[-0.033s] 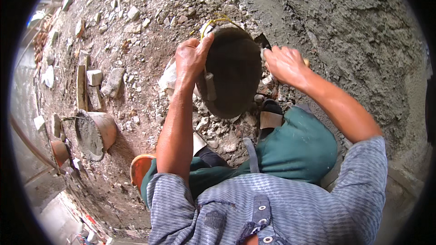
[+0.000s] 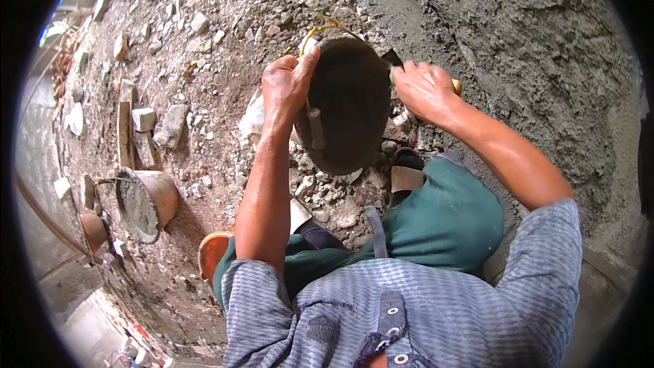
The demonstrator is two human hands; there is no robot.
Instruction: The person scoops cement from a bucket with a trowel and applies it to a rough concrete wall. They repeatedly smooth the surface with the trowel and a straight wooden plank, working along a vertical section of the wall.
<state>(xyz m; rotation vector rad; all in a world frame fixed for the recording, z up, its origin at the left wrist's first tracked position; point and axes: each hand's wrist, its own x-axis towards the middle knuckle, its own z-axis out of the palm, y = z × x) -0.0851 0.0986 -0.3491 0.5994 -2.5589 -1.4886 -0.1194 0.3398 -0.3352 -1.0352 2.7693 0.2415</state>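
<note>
Left hand clasps bucket rim (firm grip).

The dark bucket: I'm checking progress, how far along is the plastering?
Done: the wall on the right is coated in rough grey mortar. In hand: the left hand holds the dark bucket by its rim; the right hand closes on a yellow-ended handle. Left: the coat looks unsmoothed.

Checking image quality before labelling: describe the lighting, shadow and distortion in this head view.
Head view: daylight evenly lights the rubble ground; the dark round bucket has a deeply shadowed interior; the left hand and right hand are sharp; fisheye bending and black vignette ring the rim.
</note>
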